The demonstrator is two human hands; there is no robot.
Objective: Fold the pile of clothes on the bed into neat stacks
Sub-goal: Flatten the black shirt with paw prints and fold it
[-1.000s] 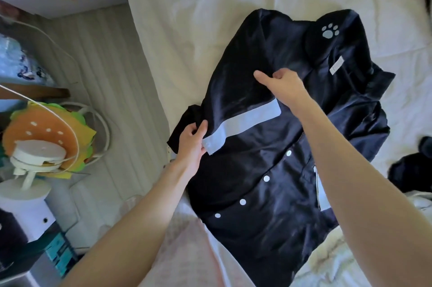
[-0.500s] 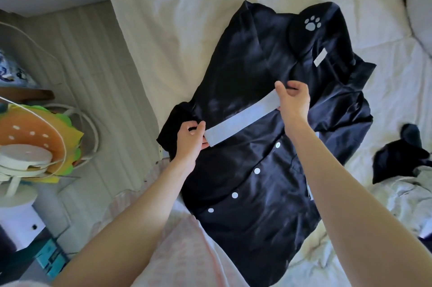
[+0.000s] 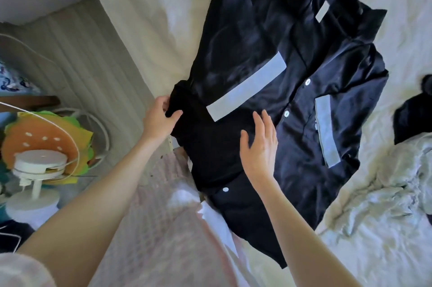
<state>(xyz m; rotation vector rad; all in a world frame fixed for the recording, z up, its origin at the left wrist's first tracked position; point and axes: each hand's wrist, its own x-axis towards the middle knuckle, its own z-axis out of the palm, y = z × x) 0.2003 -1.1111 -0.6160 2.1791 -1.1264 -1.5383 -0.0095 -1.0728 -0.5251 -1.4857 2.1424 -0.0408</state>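
Observation:
A dark navy satin shirt [image 3: 268, 36] with white buttons, pale blue bands and a paw print lies spread front-up on the white bed [image 3: 163, 6]. One sleeve is folded across its front, the pale cuff [image 3: 246, 92] lying diagonally. My left hand [image 3: 161, 118] pinches the shirt's dark left edge at the side of the bed. My right hand [image 3: 259, 146] hovers flat and open over the lower front of the shirt, fingers spread, holding nothing.
A crumpled pale grey garment [image 3: 385, 198] and a dark garment [image 3: 413, 118] lie on the bed's right side. Left of the bed, on the floor, stand a white lamp base [image 3: 35, 170] and a burger-shaped cushion [image 3: 44, 137]. Pink fabric [image 3: 159, 228] covers my lap.
Both hands let go of the pale cuff, which now lies on the shirt. My left hand moved to the shirt's left edge; my right hand opened and dropped lower over the front.

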